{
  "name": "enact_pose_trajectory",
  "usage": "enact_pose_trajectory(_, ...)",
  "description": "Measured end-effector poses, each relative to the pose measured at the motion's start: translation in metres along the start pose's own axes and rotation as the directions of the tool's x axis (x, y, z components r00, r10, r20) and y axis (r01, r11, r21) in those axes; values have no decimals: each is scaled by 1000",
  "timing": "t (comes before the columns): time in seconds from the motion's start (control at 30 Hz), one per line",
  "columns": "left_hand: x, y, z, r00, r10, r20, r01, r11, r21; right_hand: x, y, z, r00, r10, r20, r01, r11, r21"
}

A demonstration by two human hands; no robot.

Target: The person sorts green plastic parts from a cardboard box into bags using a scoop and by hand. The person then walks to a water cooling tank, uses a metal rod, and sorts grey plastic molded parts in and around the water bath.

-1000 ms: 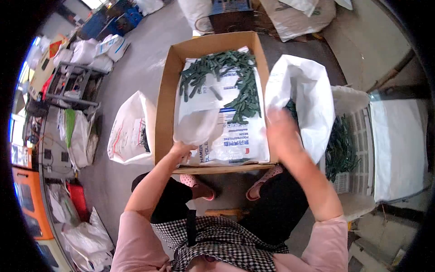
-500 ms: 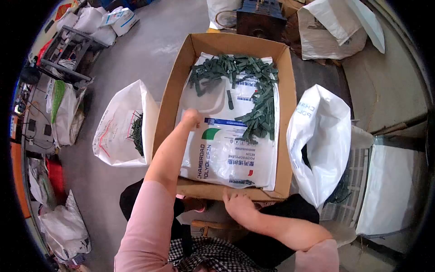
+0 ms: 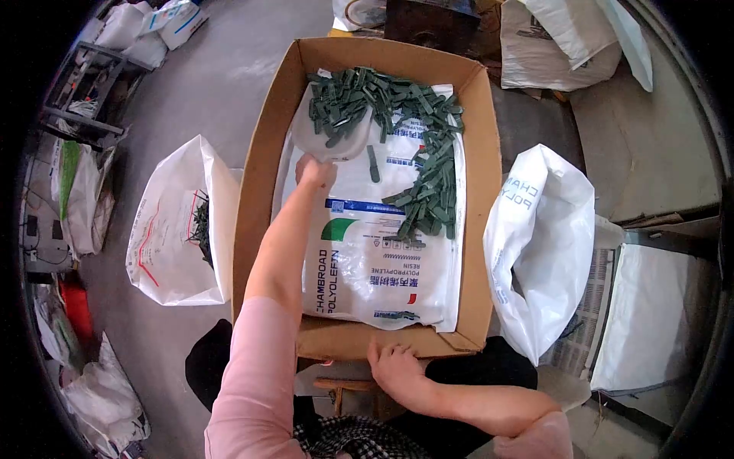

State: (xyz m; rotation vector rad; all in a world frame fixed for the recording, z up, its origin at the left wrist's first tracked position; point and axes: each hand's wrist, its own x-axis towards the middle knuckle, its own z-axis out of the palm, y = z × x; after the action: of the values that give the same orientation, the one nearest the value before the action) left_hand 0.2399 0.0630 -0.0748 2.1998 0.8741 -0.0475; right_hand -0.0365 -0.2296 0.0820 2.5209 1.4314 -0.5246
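The work looks partway along, judging by the cardboard box (image 3: 336, 340): dark green strips (image 3: 440, 183) lie along its far end and down its right side, loose and unbagged, while the printed sack (image 3: 359, 268) lining it shows mostly bare at the middle and near end. One lone strip (image 3: 373, 163) sits apart near the box's middle. Beside the box's left wall, a white bag (image 3: 176, 245) already contains dark green pieces; the contents of the white bag beyond its right wall (image 3: 543, 245) are hard to make out.

Inside the box, toward its far left corner, the left hand (image 3: 316, 174) has its grip closed on the near edge of a translucent scoop (image 3: 308, 136) (probably plastic). Strips lie over the scoop's far part, just beyond the grip. At the box's near wall, the right hand (image 3: 397, 371) rests with bent fingers; whether they clamp the edge, I cannot tell.
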Motion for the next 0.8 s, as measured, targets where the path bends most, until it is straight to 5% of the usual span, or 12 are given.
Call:
enact_pose_trajectory(0.07,-9,-18,10,993,31,-112,-32,999,-7,3,-1,-3,987,-34,160,19,995,94)
enact_pose_trajectory(0.13,-30,-29,6,961,231,-151,-246,965,-93,4,-2,0,989,-23,149,4,992,127)
enact_pose_trajectory(0.33,-83,-19,-30,985,162,53,-146,962,-229,4,-4,12,999,12,35,-18,981,191)
enact_pose_trajectory(0.4,-110,-5,-57,932,362,37,-358,930,-89,1,-4,13,998,47,-50,-32,966,257)
enact_pose_trajectory(0.47,-144,25,-88,939,293,183,-290,956,-42,4,-3,8,998,5,62,-22,961,277)
enact_pose_trajectory(0.53,-178,57,-113,891,366,270,-350,931,-107,7,-10,20,999,17,45,-28,966,256)
enact_pose_trajectory(0.67,-242,140,-145,797,453,400,-514,856,54,10,-15,36,997,35,-68,-19,975,220)
enact_pose_trajectory(0.73,-255,175,-146,550,704,449,-831,517,207,9,-11,32,1000,28,9,-29,935,355)
enact_pose_trajectory(0.8,-311,246,-140,707,446,548,-690,605,397,7,-13,34,995,57,-77,-40,979,202)
